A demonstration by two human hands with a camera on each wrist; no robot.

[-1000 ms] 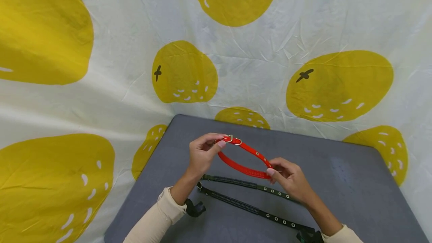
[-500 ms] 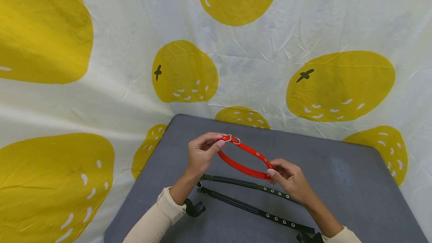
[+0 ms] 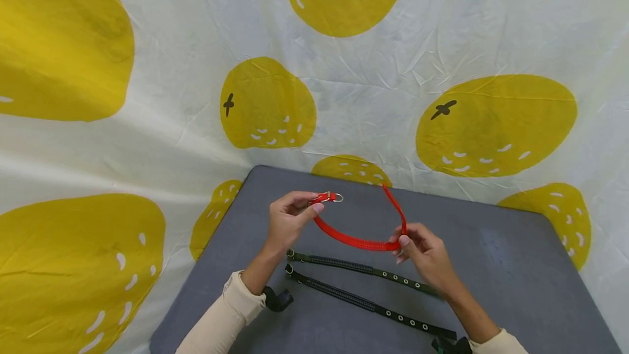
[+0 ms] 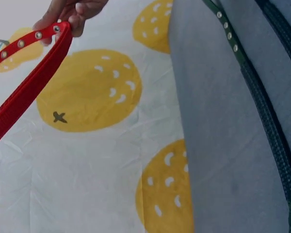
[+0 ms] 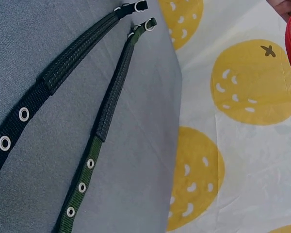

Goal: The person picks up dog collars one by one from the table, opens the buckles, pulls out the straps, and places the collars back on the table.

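Note:
A red collar [image 3: 354, 242] with a metal buckle and D-ring hangs in a curve between both hands, above the table. My left hand [image 3: 287, 220] pinches it at the buckle end, thumb in front. At the other side my right hand [image 3: 427, 253] pinches the strap, and the free end stands up past its fingers. Metal eyelets line that end of the red collar [image 4: 34, 90] in the left wrist view. Below the hands, a dark green collar [image 3: 344, 265] and a black collar [image 3: 339, 294] lie stretched out side by side, buckles to the left.
The grey table [image 3: 530, 283] runs back to a white cloth [image 3: 363, 113] printed with yellow fruit, which hangs behind it and along its left side. Dark straps [image 3: 278, 299] circle the wrists near the beige sleeves.
The red collar's holed end has come away from the buckle and swung upward on the right, so the closed loop is now an open curve. My left hand has shifted slightly left.

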